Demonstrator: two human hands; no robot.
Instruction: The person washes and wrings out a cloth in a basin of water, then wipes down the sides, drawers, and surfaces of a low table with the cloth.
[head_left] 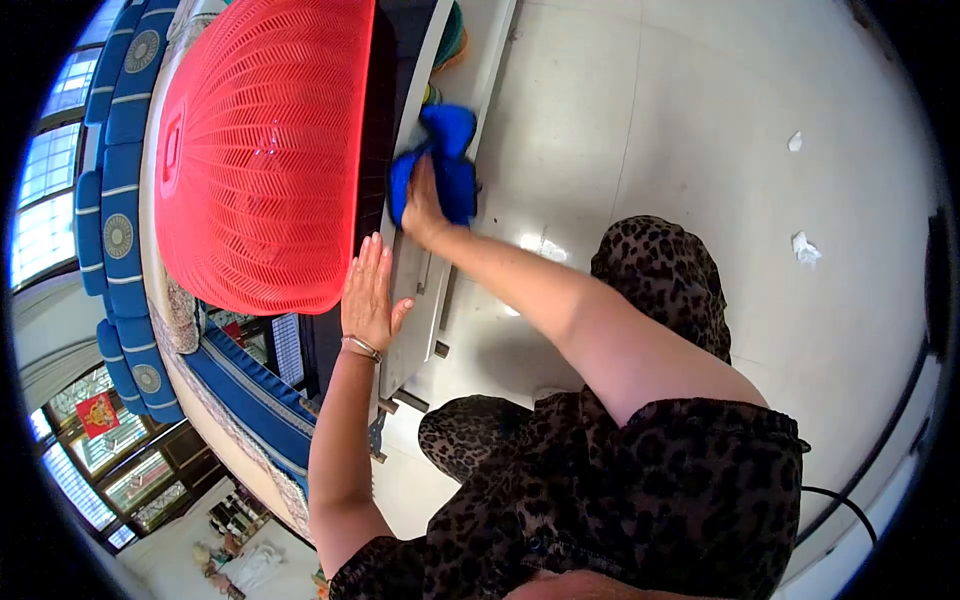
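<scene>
Holding blue cloth (460, 185) — right hand (425, 205); beside red cover (265, 170) — left hand (369, 300).

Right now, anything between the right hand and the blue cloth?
Nothing visible. The right hand is directly on the cloth. The left hand, flat beside the red cover, is close by but not between them. The cloth's underside is hidden.
</scene>
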